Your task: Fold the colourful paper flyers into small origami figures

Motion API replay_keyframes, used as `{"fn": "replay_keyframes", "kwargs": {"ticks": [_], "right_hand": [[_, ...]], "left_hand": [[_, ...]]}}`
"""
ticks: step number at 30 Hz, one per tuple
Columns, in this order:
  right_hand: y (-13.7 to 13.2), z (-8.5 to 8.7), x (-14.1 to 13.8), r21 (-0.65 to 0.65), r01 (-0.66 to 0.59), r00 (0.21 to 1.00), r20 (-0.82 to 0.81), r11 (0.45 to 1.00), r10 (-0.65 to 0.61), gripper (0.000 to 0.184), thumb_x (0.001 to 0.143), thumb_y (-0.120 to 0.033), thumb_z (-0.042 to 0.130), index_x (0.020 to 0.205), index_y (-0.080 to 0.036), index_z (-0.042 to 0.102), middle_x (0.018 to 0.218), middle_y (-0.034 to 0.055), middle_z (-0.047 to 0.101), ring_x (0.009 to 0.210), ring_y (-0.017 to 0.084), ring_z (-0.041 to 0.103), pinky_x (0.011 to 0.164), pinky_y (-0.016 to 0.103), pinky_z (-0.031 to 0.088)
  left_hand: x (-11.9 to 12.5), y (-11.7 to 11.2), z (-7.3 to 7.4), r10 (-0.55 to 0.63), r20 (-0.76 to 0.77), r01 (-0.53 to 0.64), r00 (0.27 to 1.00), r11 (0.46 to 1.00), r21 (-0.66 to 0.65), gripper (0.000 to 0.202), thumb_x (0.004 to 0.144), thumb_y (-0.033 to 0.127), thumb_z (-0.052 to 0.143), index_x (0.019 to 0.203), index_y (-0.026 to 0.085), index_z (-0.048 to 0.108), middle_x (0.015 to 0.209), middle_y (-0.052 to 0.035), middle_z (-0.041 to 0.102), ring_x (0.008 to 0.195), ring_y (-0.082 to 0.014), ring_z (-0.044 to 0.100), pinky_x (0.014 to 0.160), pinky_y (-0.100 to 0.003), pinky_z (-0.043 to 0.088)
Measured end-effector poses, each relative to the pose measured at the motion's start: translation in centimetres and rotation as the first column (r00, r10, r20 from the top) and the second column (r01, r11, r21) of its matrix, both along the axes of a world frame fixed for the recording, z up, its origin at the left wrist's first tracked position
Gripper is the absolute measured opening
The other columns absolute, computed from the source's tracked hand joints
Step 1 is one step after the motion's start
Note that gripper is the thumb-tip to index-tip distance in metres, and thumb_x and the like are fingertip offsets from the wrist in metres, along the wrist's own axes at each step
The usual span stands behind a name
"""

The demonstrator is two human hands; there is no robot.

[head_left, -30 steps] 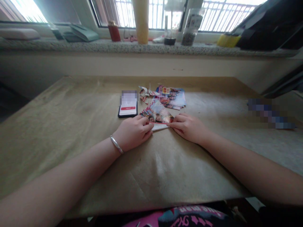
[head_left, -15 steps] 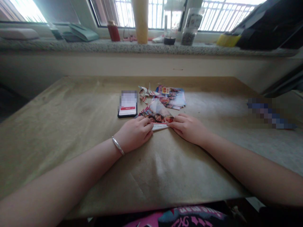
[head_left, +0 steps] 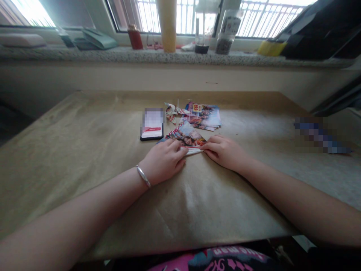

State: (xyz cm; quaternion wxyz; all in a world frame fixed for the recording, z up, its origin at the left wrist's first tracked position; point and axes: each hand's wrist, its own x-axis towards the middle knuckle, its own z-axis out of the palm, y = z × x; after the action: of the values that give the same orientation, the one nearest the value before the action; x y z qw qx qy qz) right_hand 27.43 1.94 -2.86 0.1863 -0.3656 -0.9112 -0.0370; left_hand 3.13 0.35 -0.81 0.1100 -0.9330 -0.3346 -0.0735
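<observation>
A printed paper sheet, folded to a point at the far end, lies flat on the table. Its near edge is turned up in a white strip. My left hand, with a silver bangle at the wrist, presses the left part of that edge, fingers curled over the paper. At the right corner, my right hand pinches the edge between thumb and fingers. Behind the sheet are a folded paper figure and a stack of printed leaflets. Left of it lies a phone with its screen lit.
A beige cover lies over the table. At the far right is a blurred-out bluish item. The stone windowsill holds a red jar, a yellow cylinder, a clear container and a dark bag.
My left hand has slid slightly right along the folded edge, covering more of the white strip. My right hand stays at the right corner, almost unmoved.
</observation>
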Motion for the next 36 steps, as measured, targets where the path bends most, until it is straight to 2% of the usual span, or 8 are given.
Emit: {"fn": "replay_keyframes", "kwargs": {"ticks": [9,18,24,30,36], "right_hand": [[-0.27,0.42,0.08,-0.053,0.072,0.997,-0.026,0.996,-0.074,0.013,0.088,-0.021,0.054,0.092,-0.017,0.066,0.088,0.0063,0.068,0.083,0.018,0.06,0.078,0.029,0.045],[-0.15,0.44,0.19,-0.055,0.036,0.999,-0.03,0.998,-0.038,0.014,0.088,-0.019,0.053,0.088,-0.019,0.067,0.085,0.0065,0.066,0.081,0.018,0.058,0.075,0.03,0.045],[-0.07,0.37,0.11,-0.061,-0.024,0.998,-0.06,0.998,0.02,0.017,0.088,-0.018,0.051,0.09,-0.018,0.068,0.089,0.0078,0.067,0.085,0.019,0.059,0.079,0.031,0.047],[0.03,0.39,0.1,-0.09,-0.028,0.995,-0.094,0.996,0.019,0.018,0.089,-0.018,0.052,0.089,-0.017,0.07,0.089,0.0084,0.067,0.086,0.019,0.059,0.08,0.032,0.047],[0.07,0.41,0.03,-0.11,-0.031,0.994,-0.111,0.994,0.019,0.018,0.087,-0.016,0.052,0.088,-0.018,0.07,0.086,0.0078,0.066,0.083,0.018,0.06,0.077,0.031,0.047]], "left_hand": [[-0.2,0.43,-0.29,-0.084,0.011,0.084,0.996,0.996,-0.02,0.033,0.093,0.031,0.043,0.117,0.014,0.058,0.109,-0.0104,0.061,0.099,-0.0242,0.054,0.086,-0.038,0.047],[-0.15,0.49,-0.18,-0.075,0.018,0.076,0.997,0.995,-0.062,0.036,0.092,0.034,0.044,0.122,0.018,0.055,0.108,-0.0091,0.06,0.098,-0.0238,0.052,0.085,-0.038,0.046],[0.01,0.29,-0.04,-0.07,0.02,0.071,0.997,0.996,-0.05,0.034,0.092,0.032,0.045,0.119,0.016,0.058,0.106,-0.0102,0.06,0.099,-0.0241,0.052,0.087,-0.038,0.046],[0.17,0.34,-0.16,-0.084,0.032,0.086,0.996,0.994,-0.071,0.034,0.093,0.029,0.041,0.118,0.013,0.058,0.109,-0.0105,0.06,0.1,-0.024,0.052,0.09,-0.038,0.046],[0.08,0.38,-0.21,-0.098,0.048,0.101,0.994,0.992,-0.072,0.034,0.092,0.029,0.043,0.121,0.014,0.055,0.106,-0.0105,0.061,0.1,-0.0232,0.052,0.088,-0.037,0.047]]}}
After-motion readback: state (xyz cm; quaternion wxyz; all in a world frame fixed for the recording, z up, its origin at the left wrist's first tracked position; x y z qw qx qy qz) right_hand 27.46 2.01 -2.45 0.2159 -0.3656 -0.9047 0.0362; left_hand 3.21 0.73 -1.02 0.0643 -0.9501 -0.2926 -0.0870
